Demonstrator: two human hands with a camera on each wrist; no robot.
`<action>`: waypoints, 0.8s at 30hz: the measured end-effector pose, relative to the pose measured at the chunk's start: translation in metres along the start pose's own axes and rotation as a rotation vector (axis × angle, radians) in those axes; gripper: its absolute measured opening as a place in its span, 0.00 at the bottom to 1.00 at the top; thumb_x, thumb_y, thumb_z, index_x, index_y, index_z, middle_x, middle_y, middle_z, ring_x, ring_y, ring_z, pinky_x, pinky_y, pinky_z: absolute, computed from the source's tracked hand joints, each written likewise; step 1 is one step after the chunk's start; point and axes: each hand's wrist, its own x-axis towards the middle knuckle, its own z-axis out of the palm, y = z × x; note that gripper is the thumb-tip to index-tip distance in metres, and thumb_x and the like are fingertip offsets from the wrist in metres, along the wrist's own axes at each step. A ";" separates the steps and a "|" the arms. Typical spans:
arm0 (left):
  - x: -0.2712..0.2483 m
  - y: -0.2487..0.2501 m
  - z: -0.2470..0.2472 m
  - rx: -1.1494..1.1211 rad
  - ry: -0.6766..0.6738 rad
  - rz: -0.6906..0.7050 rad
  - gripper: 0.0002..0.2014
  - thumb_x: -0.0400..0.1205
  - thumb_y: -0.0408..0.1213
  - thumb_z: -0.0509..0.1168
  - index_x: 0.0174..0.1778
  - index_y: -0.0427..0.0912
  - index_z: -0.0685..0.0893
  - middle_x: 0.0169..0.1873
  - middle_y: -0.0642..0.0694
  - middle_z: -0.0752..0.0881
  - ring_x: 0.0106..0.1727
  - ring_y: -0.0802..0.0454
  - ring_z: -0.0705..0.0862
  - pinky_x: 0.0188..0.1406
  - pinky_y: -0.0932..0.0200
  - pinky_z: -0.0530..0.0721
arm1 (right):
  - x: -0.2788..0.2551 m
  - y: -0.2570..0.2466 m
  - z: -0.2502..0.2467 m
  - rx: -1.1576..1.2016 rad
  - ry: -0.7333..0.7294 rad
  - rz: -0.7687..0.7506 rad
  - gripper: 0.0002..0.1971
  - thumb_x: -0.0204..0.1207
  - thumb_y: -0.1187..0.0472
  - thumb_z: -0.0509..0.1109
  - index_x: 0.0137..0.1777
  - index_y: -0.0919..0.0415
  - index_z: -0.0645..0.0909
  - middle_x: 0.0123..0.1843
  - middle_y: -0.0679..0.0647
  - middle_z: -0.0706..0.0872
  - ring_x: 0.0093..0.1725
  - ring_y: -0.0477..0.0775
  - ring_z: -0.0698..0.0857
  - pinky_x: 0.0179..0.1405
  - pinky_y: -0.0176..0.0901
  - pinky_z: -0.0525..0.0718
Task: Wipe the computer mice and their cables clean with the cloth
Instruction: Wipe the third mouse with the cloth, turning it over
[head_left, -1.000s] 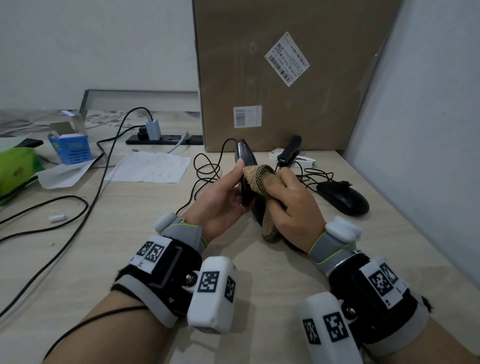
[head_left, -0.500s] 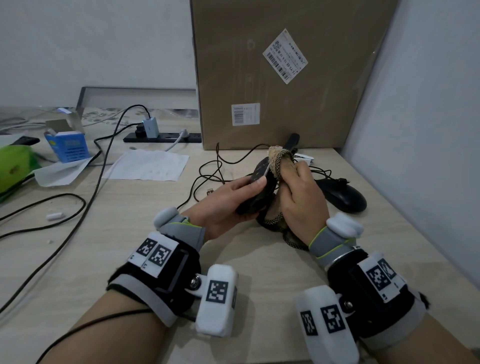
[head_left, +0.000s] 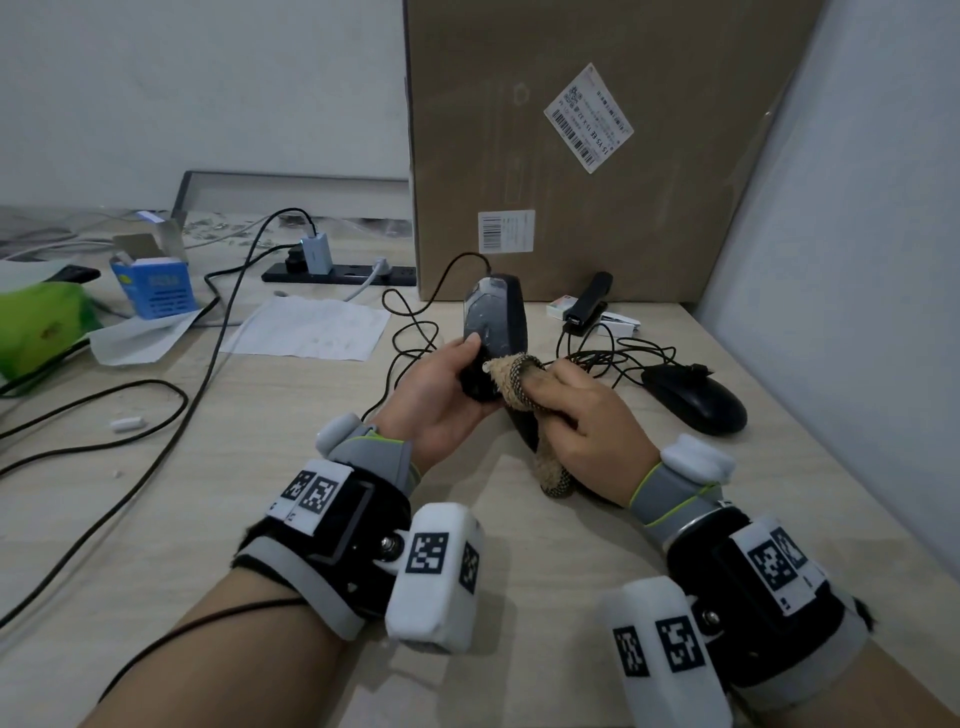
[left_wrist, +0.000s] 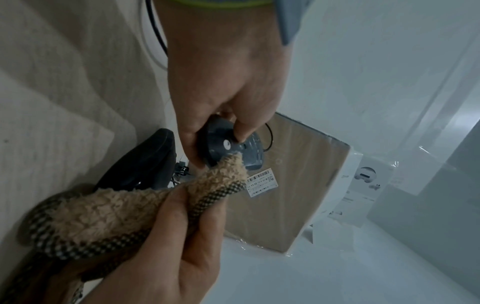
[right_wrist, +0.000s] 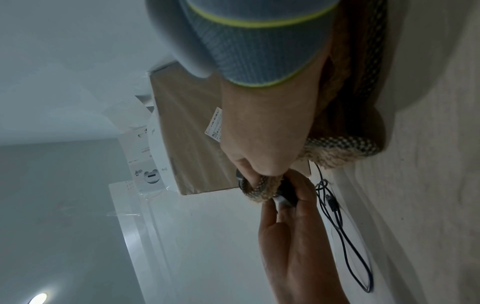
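Above the bench (head_left: 260, 467), the left hand (head_left: 441, 400) grips a black mouse (head_left: 496, 322) underside up, fingers curled round its body. The right hand (head_left: 587, 415) clutches the fuzzy tan cloth (head_left: 511, 376), pressed against it. A second mouse (head_left: 696, 397) lies nearby. An open blue carton (head_left: 156, 286) stands far left, contents unclear.

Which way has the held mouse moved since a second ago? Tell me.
Yes. The held mouse has tipped upright, underside facing the camera, nose raised toward the cardboard box; the left hand grips it.
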 end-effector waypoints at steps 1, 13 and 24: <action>0.000 0.000 0.000 0.011 0.000 0.006 0.15 0.89 0.37 0.51 0.64 0.34 0.77 0.46 0.38 0.88 0.46 0.47 0.88 0.45 0.54 0.90 | 0.000 0.000 0.000 -0.015 0.005 0.006 0.17 0.70 0.68 0.58 0.55 0.56 0.80 0.40 0.54 0.73 0.37 0.56 0.75 0.34 0.55 0.77; -0.005 -0.007 0.004 0.228 -0.084 -0.020 0.14 0.84 0.36 0.63 0.65 0.41 0.75 0.57 0.38 0.83 0.55 0.44 0.84 0.53 0.45 0.86 | 0.001 0.003 -0.006 -0.218 0.167 0.232 0.24 0.73 0.60 0.51 0.70 0.55 0.70 0.46 0.52 0.71 0.39 0.59 0.76 0.34 0.50 0.77; -0.007 -0.010 0.005 0.320 -0.184 -0.047 0.09 0.82 0.34 0.62 0.57 0.47 0.76 0.43 0.43 0.86 0.42 0.49 0.84 0.42 0.51 0.84 | 0.004 0.010 -0.007 -0.116 0.295 0.335 0.20 0.70 0.59 0.51 0.59 0.64 0.72 0.48 0.57 0.78 0.46 0.58 0.77 0.41 0.47 0.72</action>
